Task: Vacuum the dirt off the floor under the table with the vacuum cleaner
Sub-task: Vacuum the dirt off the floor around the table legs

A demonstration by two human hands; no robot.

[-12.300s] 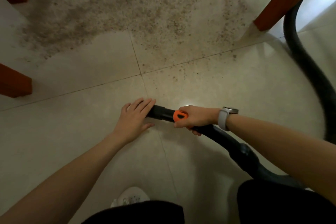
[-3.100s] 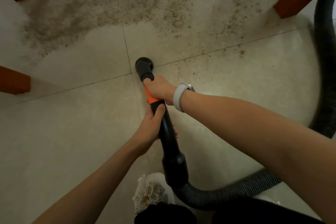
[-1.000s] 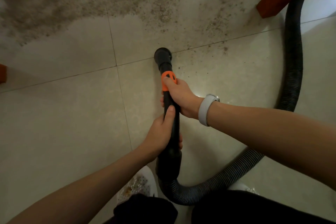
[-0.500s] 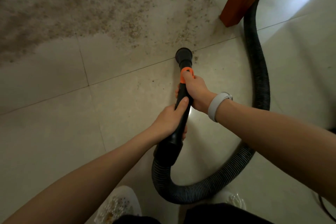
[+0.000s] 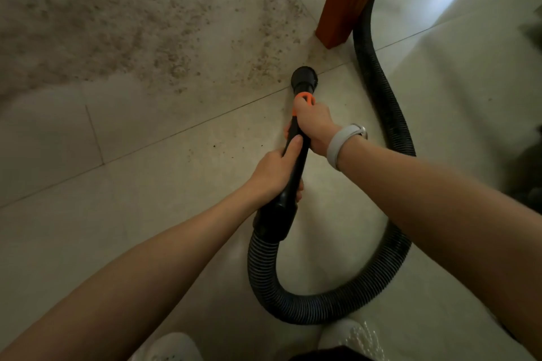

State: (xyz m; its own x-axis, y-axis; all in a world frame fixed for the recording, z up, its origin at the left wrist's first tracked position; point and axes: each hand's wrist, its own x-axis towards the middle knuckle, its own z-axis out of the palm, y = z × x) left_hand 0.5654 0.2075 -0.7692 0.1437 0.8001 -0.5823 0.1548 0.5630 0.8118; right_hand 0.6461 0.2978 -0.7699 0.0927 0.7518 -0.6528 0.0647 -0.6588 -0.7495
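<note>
A black vacuum wand (image 5: pixel 294 167) with an orange collar (image 5: pixel 306 97) points away from me. Its round nozzle (image 5: pixel 304 79) sits on the tile seam beside a reddish-brown table leg (image 5: pixel 349 0). My right hand (image 5: pixel 315 126), with a pale wristband, grips the wand just behind the orange collar. My left hand (image 5: pixel 274 171) grips the wand lower down, thumb lying along it. Brown dirt (image 5: pixel 140 20) is scattered over the tiles ahead and to the left of the nozzle. The ribbed black hose (image 5: pixel 381 114) loops from the wand's rear round to the right and past the leg.
The hose loop (image 5: pixel 308 305) lies on the floor just in front of my white shoes (image 5: pixel 349 337). Pale floor tiles (image 5: pixel 73 132) lie left of the wand. A dark shape (image 5: pixel 531 173) sits at the right edge.
The nozzle has slid right along the tile seam to the base of the table leg, both hands keeping their grip. The view has swung right, so the leg looks closer.
</note>
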